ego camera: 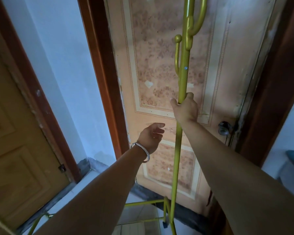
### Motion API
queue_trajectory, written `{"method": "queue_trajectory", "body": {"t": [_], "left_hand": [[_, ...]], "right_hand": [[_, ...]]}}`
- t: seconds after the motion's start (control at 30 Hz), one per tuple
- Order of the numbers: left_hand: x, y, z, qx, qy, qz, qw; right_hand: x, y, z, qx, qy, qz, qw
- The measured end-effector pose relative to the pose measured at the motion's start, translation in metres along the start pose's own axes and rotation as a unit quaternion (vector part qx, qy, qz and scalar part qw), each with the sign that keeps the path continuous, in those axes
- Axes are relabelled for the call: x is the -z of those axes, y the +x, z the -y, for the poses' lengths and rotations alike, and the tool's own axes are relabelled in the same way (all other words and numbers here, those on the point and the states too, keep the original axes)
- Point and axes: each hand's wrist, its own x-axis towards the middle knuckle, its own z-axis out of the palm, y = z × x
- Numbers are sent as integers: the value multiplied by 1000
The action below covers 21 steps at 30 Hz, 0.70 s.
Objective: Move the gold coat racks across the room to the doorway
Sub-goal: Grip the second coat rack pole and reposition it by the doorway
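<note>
1. The closed patterned door (161, 73) blocked your way directly behind the gold coat rack (182, 82).
2. Left of the pole, your left hand (150, 137) had free air.
3. The rack legs (143, 203) crossed the floor below.

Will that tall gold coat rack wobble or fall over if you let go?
Probably tippy: the coat rack is tall and thin, steadied by only the right hand. It looks stiff, since its pole stays straight. Its smooth finish may be slippery.

Ahead of me I see a worn peach door (161, 85) with faded floral panels, set in a reddish-brown frame (102, 68). Its dark knob (224, 128) sits at the right edge. A pale blue wall (58, 65) separates it from a yellow wooden door (19, 150) on the left. Light floor tiles (139, 216) below; the room is dim.
</note>
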Motion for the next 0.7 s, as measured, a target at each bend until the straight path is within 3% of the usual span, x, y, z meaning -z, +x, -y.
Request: {"method": "queue_trajectory", "body": {"t": [0.23, 0.37, 0.5, 0.7], "left_hand": [[66, -69, 9, -10, 26, -13, 1000], [128, -129, 23, 2, 8, -29, 1000], [211, -202, 41, 19, 56, -69, 996], [337, -277, 63, 61, 110, -143, 982]], "right_hand": [[-5, -70, 23, 55, -162, -98, 980], [-28, -142, 63, 70, -153, -42, 985], [-78, -226, 117, 62, -115, 43, 991], [-157, -325, 195, 117, -94, 158, 976]]}}
